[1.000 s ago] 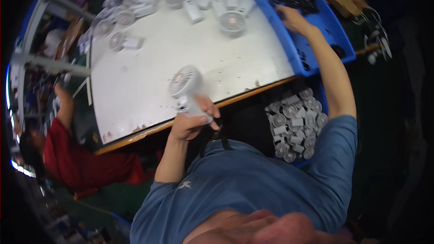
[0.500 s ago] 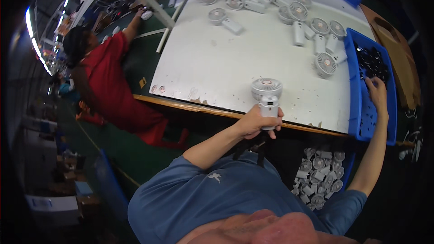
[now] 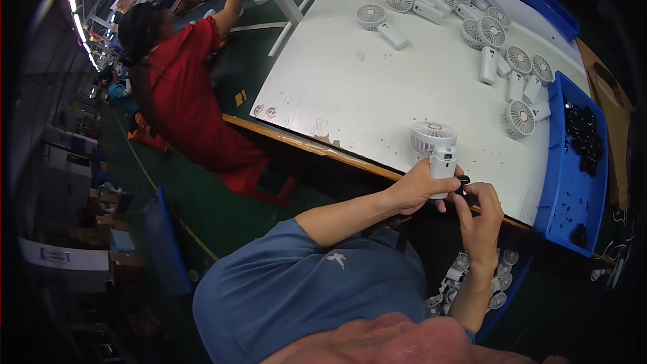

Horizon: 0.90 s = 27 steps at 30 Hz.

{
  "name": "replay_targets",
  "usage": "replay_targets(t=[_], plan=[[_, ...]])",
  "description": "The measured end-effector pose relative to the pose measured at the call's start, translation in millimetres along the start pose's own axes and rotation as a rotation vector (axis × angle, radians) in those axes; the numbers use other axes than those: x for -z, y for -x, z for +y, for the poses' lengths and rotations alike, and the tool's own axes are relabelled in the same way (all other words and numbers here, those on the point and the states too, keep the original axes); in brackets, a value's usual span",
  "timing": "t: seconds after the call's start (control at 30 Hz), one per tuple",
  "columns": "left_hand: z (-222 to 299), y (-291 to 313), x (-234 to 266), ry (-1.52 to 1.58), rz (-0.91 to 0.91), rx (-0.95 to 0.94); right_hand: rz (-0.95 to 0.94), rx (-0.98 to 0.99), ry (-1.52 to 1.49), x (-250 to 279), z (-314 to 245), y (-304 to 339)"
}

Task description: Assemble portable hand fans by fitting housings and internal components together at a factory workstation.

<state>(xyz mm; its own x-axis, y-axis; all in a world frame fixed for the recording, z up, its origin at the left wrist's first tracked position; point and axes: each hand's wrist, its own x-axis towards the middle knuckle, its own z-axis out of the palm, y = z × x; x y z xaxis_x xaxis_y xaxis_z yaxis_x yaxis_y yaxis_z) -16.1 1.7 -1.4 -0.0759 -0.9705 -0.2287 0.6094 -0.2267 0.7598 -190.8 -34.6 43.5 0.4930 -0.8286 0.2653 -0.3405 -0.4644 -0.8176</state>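
Observation:
My left hand (image 3: 416, 189) grips a white handheld fan (image 3: 443, 162) by its handle, at the near edge of the white table (image 3: 350, 94). The fan's round grille head tilts away over the tabletop, and a small dark port shows on the handle. My right hand (image 3: 482, 219) pinches a small black part (image 3: 463, 185) between thumb and fingers, close beside the lower end of the handle. Whether the part touches the fan I cannot tell. To the right, a blue bin (image 3: 555, 162) holds a pile of small black parts (image 3: 585, 140).
Several white fans (image 3: 399, 0) lie across the far and right side of the table. Below its edge, more fans (image 3: 499, 283) fill a container by my right forearm. A second blue tray (image 3: 546, 7) sits at the far right. A person in red (image 3: 195, 94) works at the left.
My right hand has come out of the blue bin to the fan's handle, now with a small black part in its fingers. My left hand still holds the fan. The whole view has shifted.

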Motion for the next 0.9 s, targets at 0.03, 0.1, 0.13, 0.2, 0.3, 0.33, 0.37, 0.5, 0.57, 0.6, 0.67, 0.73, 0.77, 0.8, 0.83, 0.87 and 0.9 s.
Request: replay_targets(t=[0.03,0.1,0.13,0.2,0.3,0.33,0.37,0.5,0.57,0.6,0.67,0.73,0.77,0.8,0.83,0.87,0.9], plan=[[0,2,3,-0.018,-0.026,0.037,0.008,0.064,0.018,0,1,-1],[-1,4,9,-0.049,-0.083,0.110,0.026,0.194,0.059,4,4,-7],[0,6,11,-0.045,-0.147,0.147,0.008,0.215,0.014,5,4,-10],[1,12,13,-0.038,-0.275,0.218,-0.049,0.265,0.001,5,2,-20],[-7,17,15,0.000,-0.324,0.220,-0.100,0.333,0.082,4,-3,-31],[-8,17,16,0.023,-0.319,0.216,-0.112,0.354,0.124,3,-5,-32],[-9,16,18,0.046,-0.315,0.214,-0.111,0.347,0.147,2,-6,-32],[-10,16,15,0.122,-0.280,0.223,-0.104,0.287,0.209,-7,-8,-21],[-4,19,4,0.118,-0.192,0.231,-0.103,0.257,0.267,-11,-13,-13],[0,21,-1,0.115,-0.145,0.231,-0.107,0.256,0.313,-13,-18,-10],[-16,16,-6,0.195,-0.036,0.165,-0.124,0.234,0.356,-18,-13,0],[-24,16,-7,0.252,-0.003,0.138,-0.028,0.237,0.356,-31,-13,10],[-23,14,-8,-0.030,-0.067,0.008,0.020,0.239,0.354,-35,-15,15],[-22,11,-10,-0.312,-0.129,-0.121,0.052,0.201,0.342,-36,-14,22],[-11,14,-18,-0.630,-0.183,-0.229,0.044,0.067,0.110,-37,-12,25],[1,18,-26,-0.937,-0.207,-0.361,0.034,-0.067,-0.123,-38,-10,27],[8,21,-29,-1.060,-0.162,-0.483,0.028,-0.201,-0.346,-40,-8,31]])
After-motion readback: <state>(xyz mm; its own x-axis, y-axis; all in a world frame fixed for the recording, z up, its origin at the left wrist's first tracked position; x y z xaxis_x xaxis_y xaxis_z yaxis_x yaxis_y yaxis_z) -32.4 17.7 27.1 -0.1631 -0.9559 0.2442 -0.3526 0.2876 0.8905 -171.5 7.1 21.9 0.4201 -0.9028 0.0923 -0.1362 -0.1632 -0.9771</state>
